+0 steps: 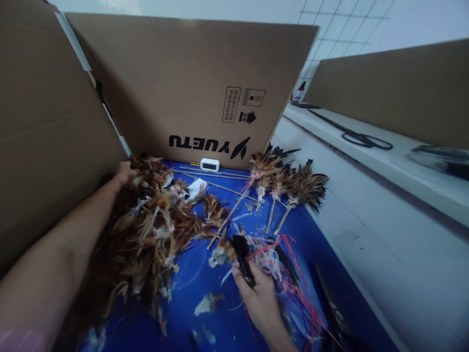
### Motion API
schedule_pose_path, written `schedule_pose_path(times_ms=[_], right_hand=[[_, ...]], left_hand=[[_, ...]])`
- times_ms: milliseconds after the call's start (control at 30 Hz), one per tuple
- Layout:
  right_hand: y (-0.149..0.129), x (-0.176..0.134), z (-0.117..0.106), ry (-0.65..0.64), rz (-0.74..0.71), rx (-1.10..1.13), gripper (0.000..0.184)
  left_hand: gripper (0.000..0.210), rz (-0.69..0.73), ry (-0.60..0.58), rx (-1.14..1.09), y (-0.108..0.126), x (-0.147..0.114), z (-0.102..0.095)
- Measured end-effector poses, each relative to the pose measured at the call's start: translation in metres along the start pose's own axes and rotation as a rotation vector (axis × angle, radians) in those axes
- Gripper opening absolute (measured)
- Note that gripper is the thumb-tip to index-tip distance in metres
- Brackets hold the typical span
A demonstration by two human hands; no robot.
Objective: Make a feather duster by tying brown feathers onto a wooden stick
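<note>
Cardboard walls (pixel 190 83) enclose a blue desk (pixel 205 274). At far left the left hand (pixel 124 173) reaches into a heap of brown feathers (pixel 154 230), its fingers hidden, so its grip is unclear. The near right hand (pixel 258 293) clamps a dark bundle (pixel 242 254), partly covered by tangled strings (pixel 282 259).
</note>
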State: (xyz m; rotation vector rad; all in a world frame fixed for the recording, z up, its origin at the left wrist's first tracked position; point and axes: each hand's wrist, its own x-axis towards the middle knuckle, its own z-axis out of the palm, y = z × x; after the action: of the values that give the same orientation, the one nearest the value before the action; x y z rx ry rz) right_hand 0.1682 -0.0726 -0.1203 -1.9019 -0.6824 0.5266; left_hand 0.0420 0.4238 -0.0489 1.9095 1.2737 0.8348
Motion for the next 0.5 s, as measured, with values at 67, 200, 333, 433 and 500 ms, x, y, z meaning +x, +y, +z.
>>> schedule_pose_path(times_ms=[67, 200, 333, 433, 500], right_hand=[[0.0, 0.001, 0.001, 0.007, -0.015, 0.01, 0.038], [-0.003, 0.002, 0.001, 0.015, -0.059, 0.012, 0.039], [-0.003, 0.003, 0.002, 0.022, -0.1, 0.0, 0.037], [-0.002, 0.004, 0.003, 0.026, -0.139, 0.006, 0.033], [-0.002, 0.004, 0.003, 0.036, -0.16, 0.004, 0.031]], left_hand=[[0.029, -0.052, 0.064, -0.065, 0.011, -0.007, -0.007], [0.02, -0.035, 0.117, -0.303, 0.037, -0.031, -0.019], [0.018, -0.018, 0.036, -0.519, 0.067, -0.063, -0.026], [0.028, -0.032, -0.07, -0.609, 0.084, -0.088, -0.03], [0.033, -0.036, -0.134, -0.634, 0.092, -0.104, -0.032]])
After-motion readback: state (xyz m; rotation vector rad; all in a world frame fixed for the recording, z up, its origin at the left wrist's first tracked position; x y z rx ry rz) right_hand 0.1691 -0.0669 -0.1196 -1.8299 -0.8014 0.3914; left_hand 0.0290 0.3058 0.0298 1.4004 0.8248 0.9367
